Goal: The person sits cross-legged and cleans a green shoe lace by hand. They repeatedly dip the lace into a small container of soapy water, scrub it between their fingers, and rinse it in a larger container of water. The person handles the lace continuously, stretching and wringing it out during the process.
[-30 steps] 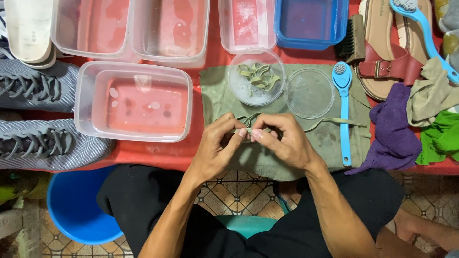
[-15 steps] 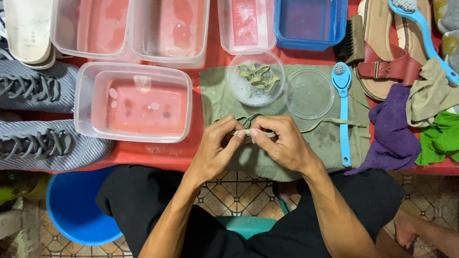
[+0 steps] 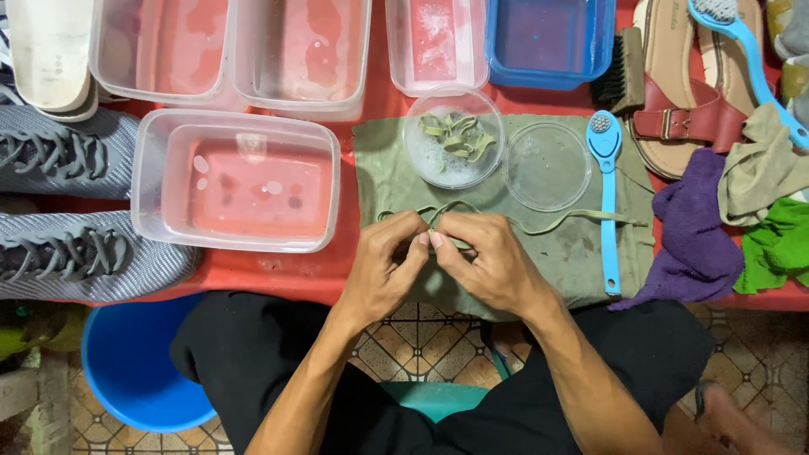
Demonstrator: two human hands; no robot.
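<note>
My left hand (image 3: 386, 263) and my right hand (image 3: 487, 263) meet fingertip to fingertip over an olive green cloth (image 3: 566, 244) on the red table (image 3: 278, 274). Both pinch a thin olive green shoelace (image 3: 556, 223) that loops behind my hands and trails right across the cloth. Just beyond my hands stands a round clear bowl (image 3: 452, 139) of soapy water with another coiled green lace in it. Its clear round lid (image 3: 548, 166) lies beside it to the right.
A clear tub of water (image 3: 236, 181) sits left of the cloth, more clear tubs (image 3: 227, 50) and a blue tub (image 3: 552, 38) behind. Two grey sneakers (image 3: 72, 253) lie far left. Blue brushes (image 3: 607, 194), brown sandals (image 3: 683, 109) and purple and green rags (image 3: 695, 227) lie right. A blue bucket (image 3: 126, 362) stands below.
My two hands stay pressed together on the lace with only small finger movements. Nothing else has moved.
</note>
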